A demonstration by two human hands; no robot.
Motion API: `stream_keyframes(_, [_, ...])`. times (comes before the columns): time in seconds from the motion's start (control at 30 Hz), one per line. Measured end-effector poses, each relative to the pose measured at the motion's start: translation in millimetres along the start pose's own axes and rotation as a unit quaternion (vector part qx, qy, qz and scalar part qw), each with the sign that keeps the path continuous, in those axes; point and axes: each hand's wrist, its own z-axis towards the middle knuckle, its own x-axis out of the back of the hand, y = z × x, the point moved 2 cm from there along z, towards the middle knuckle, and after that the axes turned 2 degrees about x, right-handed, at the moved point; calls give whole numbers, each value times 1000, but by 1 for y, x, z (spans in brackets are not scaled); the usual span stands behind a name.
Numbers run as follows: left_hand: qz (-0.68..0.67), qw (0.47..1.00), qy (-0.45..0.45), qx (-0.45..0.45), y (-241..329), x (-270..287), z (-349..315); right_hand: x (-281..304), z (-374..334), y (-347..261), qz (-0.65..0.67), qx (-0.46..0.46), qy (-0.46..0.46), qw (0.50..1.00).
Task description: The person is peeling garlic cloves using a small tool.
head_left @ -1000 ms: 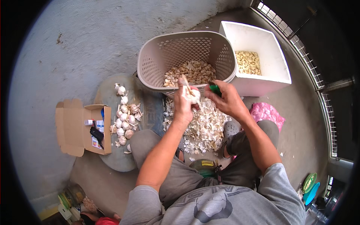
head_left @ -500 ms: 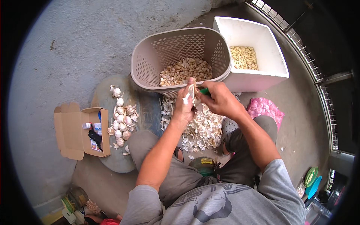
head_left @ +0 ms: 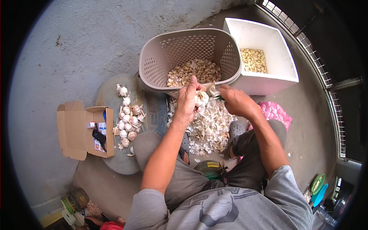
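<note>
My left hand (head_left: 187, 102) is closed around a garlic bulb (head_left: 201, 99), its papery skin partly loosened. Just right of it, my right hand (head_left: 238, 102) curls around a small green-handled tool (head_left: 220, 97); its working end does not show. A strip of dry skin (head_left: 212, 90) stands up between the two hands. Both hands are in front of the near rim of a grey-brown perforated basket (head_left: 153, 82), which holds unpeeled garlic cloves (head_left: 195, 71). Below them, a heap of garlic skins (head_left: 209, 130) covers the floor between my feet.
Whole garlic bulbs (head_left: 125, 120) lie on a grey round-ended surface (head_left: 109, 90) at left, beside an open cardboard box (head_left: 73, 132). A white foam box (head_left: 268, 82) with pale cloves (head_left: 253, 61) adjoins the basket. A pink mesh bag (head_left: 276, 114) lies at right. Behind left, a person's red clothing (head_left: 111, 225) shows.
My right hand has moved right, away from the left, with the green-handled tool. The bulb in my left hand now shows more plainly, with skin pulled out to its right.
</note>
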Motion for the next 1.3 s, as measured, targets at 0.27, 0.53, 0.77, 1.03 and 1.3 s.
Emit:
stream_keyframes(0.27, [35,998,49,34,-4,1,0,11,3,-40,135,12,150,979])
stream_keyframes(0.53, [-35,999,16,31,-13,-23,-1,2,11,-24,194,-10,126,973])
stream_keyframes(0.77, [-81,991,-94,43,10,-14,-7,15,4,-5,399,-139,61,904])
stream_keyframes(1.03, [-54,994,-90,17,23,-6,-13,2,1,31,-76,-94,25,992])
stream_keyframes(1.3, [26,998,-60,-12,13,-11,-12,20,7,-24,329,-149,46,931])
